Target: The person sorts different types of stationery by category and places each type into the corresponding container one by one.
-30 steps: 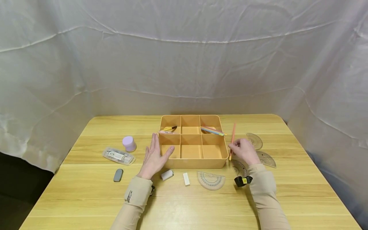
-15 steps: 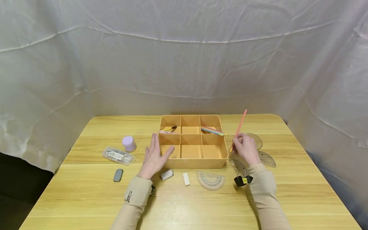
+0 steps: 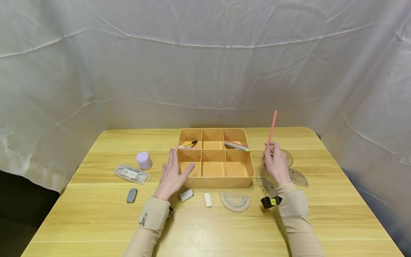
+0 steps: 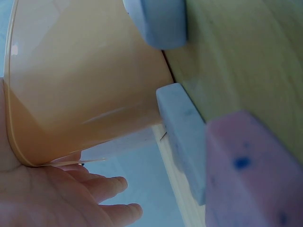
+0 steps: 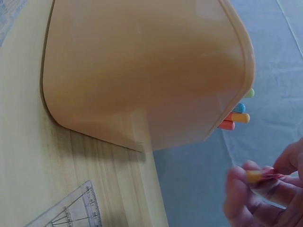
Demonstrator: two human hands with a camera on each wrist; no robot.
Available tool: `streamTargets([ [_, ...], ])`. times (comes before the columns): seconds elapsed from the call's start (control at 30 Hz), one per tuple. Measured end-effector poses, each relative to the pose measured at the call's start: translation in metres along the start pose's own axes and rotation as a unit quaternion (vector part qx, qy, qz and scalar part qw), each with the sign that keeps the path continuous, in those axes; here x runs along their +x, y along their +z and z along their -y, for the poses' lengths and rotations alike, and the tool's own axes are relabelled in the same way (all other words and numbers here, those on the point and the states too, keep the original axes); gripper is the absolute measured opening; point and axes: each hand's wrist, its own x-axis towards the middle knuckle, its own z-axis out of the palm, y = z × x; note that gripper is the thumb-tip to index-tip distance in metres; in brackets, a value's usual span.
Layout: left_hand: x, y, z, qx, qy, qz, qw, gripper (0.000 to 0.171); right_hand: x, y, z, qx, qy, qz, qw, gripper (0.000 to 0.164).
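A slim pinkish-red pen point(image 3: 272, 126) with a yellow end points up and away from my right hand point(image 3: 276, 165). Thumb and fingers pinch it low down, just right of the orange six-compartment box point(image 3: 218, 182); the yellow end point(image 5: 254, 176) shows between the fingers in the right wrist view. My left hand point(image 3: 171, 179) rests against the box's left front corner, fingers straight and thumb spread over the rim. Several coloured pens point(image 3: 237, 146) lie across the box's right side, their ends past the rim. A yellow-and-black brush point(image 3: 189, 143) and a pink pen point(image 3: 185, 147) lie on the left.
In front of the box are a white-sleeved eraser point(image 3: 186, 195), a white eraser point(image 3: 208, 200) and a clear protractor point(image 3: 236, 202). More protractors point(image 3: 298, 177) lie around my right forearm. At left stand a lilac jar point(image 3: 144, 160), a transparent case point(image 3: 132, 174) and a grey eraser point(image 3: 131, 195).
My right hand has lifted the red pen off the table beside the box and turned it more upright, its far end rising. The left hand and box have stayed in place.
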Motion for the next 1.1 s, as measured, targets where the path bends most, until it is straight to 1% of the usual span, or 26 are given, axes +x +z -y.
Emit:
streamTargets([
  [0.1, 0.000, 0.000, -0.001, 0.001, -0.001, 0.001, 1.0000, 0.098, 0.001, 0.001, -0.001, -0.019, -0.029, -0.043, 0.998, 0.027],
  [0.2, 0.000, 0.000, -0.001, 0.001, -0.003, 0.004, 1.0000, 0.098, 0.001, 0.003, -0.002, -0.025, -0.050, -0.084, 0.995, 0.024],
  [0.4, 0.000, -0.001, -0.001, 0.002, -0.006, 0.007, 1.0000, 0.098, 0.002, 0.004, -0.002, -0.021, -0.081, -0.132, 0.988, 0.020],
  [0.63, 0.000, -0.001, -0.001, 0.002, -0.002, 0.004, 1.0000, 0.099, 0.003, 0.004, -0.001, -0.018, -0.103, -0.159, 0.982, 0.017],
  [0.77, 0.000, -0.001, -0.001, 0.004, -0.003, 0.003, 1.0000, 0.099, 0.003, 0.004, 0.000, -0.015, -0.129, -0.176, 0.976, 0.015],
  [0.83, 0.000, -0.001, -0.001, 0.005, -0.005, 0.003, 1.0000, 0.099, 0.002, 0.003, 0.008, -0.015, -0.141, -0.184, 0.973, 0.013],
  [1.0, 0.000, -0.001, 0.000, 0.005, -0.003, 0.003, 1.0000, 0.099, 0.001, 0.003, 0.007, 0.000, -0.147, -0.175, 0.974, 0.010],
  [1.07, 0.000, 0.000, 0.000, 0.005, -0.002, 0.001, 1.0000, 0.099, 0.002, 0.005, 0.000, 0.004, -0.150, -0.171, 0.974, 0.010],
  [1.1, 0.000, 0.000, 0.000, 0.005, -0.002, 0.002, 1.0000, 0.099, 0.002, 0.005, 0.001, 0.002, -0.154, -0.172, 0.973, 0.009],
])
